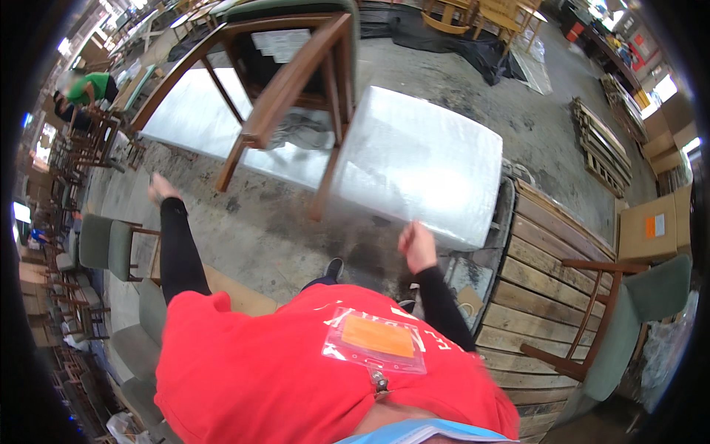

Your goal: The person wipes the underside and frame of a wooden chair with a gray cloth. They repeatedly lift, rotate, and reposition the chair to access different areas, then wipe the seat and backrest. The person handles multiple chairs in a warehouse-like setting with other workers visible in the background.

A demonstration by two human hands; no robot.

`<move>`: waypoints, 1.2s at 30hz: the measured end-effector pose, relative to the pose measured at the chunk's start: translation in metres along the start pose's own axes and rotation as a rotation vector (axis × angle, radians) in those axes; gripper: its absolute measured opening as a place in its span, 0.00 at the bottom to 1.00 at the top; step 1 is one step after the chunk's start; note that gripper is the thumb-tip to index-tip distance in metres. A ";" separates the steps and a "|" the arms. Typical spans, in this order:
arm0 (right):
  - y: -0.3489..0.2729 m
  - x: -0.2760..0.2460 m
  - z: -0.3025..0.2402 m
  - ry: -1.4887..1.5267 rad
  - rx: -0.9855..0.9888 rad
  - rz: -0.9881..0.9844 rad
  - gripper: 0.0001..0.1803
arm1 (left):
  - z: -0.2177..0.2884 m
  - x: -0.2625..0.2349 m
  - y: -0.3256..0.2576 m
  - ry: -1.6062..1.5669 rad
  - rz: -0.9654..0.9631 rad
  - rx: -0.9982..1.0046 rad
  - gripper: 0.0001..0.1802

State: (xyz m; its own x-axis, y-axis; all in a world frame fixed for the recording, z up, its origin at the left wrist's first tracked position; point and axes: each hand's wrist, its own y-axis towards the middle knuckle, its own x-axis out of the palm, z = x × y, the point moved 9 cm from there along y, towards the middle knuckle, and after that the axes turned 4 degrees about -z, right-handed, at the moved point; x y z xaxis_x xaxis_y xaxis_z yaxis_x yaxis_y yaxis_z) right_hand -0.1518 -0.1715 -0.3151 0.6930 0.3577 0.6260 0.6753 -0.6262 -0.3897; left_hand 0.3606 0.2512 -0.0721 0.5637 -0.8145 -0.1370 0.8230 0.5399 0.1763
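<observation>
A wooden-framed chair (275,111) lies tipped over, with its legs toward me, on a bench-like surface covered in shiny wrap (185,111). Beside it on the right is a large pale padded block (421,163) in the same clear wrap. Out to the left, apart from the chair, is my left hand (161,189), its fingers closed; a small dark spot shows at its tips. My right hand (418,246) is curled by the block's near edge; I cannot tell whether they touch. What either hand holds, if anything, is hidden.
Slatted wooden pallet (532,296) at right, bearing a green-grey chair (621,325). Cardboard boxes (651,226) stand beyond it. More upholstered chairs (111,244) line the left. A person in green (90,89) is far left. Black sheeting (444,44) lies on the floor behind.
</observation>
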 end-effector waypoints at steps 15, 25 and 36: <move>0.106 0.373 -0.083 0.180 0.015 -0.328 0.12 | 0.094 0.177 0.088 0.723 -1.159 0.289 0.27; 0.065 0.274 -0.148 0.146 0.181 -0.386 0.20 | 0.089 0.130 -0.039 0.364 -1.377 0.039 0.12; -0.052 0.122 -0.235 0.144 0.097 -0.316 0.24 | 0.118 0.094 -0.230 0.303 -1.481 0.013 0.12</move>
State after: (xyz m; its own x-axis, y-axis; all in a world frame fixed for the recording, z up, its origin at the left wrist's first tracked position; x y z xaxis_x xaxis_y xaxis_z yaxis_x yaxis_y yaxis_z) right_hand -0.1620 -0.2580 -0.0600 0.4083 0.4178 0.8116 0.8761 -0.4292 -0.2198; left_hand 0.2157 0.0258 -0.0104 -0.7555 -0.5317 -0.3828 0.6445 -0.7081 -0.2886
